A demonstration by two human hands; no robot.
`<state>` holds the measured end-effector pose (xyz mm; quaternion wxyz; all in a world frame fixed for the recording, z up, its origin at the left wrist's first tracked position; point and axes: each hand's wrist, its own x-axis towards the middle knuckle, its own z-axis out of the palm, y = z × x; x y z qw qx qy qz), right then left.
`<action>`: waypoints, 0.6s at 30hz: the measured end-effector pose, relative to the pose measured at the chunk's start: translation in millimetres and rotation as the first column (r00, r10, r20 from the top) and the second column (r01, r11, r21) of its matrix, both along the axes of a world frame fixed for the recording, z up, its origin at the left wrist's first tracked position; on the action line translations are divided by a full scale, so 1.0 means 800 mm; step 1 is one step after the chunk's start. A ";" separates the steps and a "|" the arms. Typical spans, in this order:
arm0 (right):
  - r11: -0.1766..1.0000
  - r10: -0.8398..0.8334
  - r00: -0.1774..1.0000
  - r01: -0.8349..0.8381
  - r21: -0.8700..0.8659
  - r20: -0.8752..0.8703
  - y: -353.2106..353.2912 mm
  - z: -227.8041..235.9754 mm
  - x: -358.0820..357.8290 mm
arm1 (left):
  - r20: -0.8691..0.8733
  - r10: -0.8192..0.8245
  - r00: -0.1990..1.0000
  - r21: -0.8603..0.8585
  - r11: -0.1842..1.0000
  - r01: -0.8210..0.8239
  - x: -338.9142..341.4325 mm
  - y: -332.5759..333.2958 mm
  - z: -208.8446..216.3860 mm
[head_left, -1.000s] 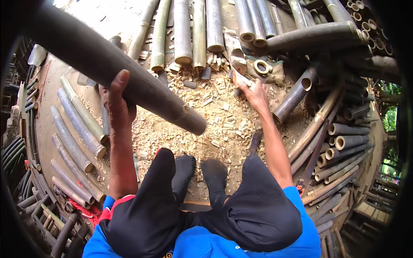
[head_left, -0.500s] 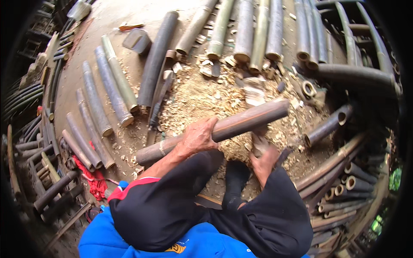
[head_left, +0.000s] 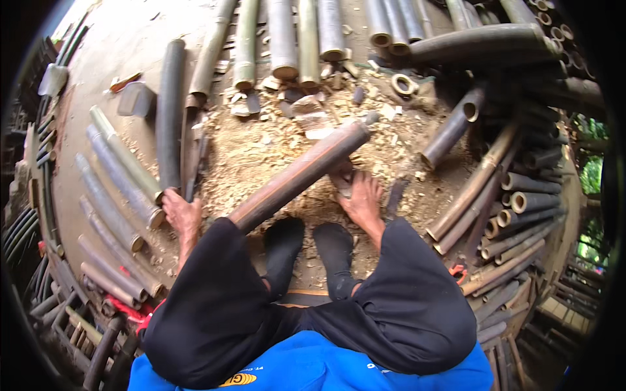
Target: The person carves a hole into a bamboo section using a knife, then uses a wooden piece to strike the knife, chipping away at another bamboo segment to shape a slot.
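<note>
- The right hand (head_left: 362, 199) is down on the ground by the far end of the bamboo pole (head_left: 301, 174). Its fingers curl around something pale there, possibly a tool handle or a chunk of offcut; the view is too blurred to tell which, so I cannot say whether the grip is closed on anything.
- The left hand (head_left: 182, 216) rests low at the person's left, beside the near end of the pole and close to the ends of the cut lengths lying there. Its grip looks loose; whether it holds anything I cannot tell.
- The pole lies slanted across the left knee (head_left: 218, 254), its near end hidden by the dark trouser leg, its far end pointing up and right over the heap of shavings (head_left: 274, 146).
- The step in hand seems to be settling the pole across the leg, ready for working.
- The next move calls for a firm left-hand hold to stop the pole rolling, and a sure right-hand grip clear of the feet (head_left: 306, 244).
- Around lie rows of cut bamboo (head_left: 117, 176), more lengths (head_left: 283, 39) beyond the shavings, and a short ring (head_left: 403, 85) of bamboo.
</note>
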<state>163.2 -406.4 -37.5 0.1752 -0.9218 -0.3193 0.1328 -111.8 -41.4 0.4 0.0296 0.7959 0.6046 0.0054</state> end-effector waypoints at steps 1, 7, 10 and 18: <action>1.000 -0.001 0.997 0.002 -0.014 0.072 -0.010 -0.015 -0.001 | -0.002 -0.012 1.000 -0.087 0.996 0.012 -0.016 0.002 -0.008; 0.999 -0.040 0.996 0.041 0.016 -0.077 0.006 0.011 0.004 | 0.252 -0.100 0.962 -0.248 0.955 0.164 -0.073 0.010 -0.021; 0.999 -0.023 0.997 0.025 0.032 -0.072 0.010 0.014 0.001 | 0.247 -0.127 0.961 -0.276 0.941 0.195 -0.093 0.012 -0.006; 1.000 -0.027 0.999 0.027 -0.014 -0.036 0.010 0.010 0.003 | 0.225 -0.249 0.942 0.070 0.968 0.239 -0.096 0.052 0.031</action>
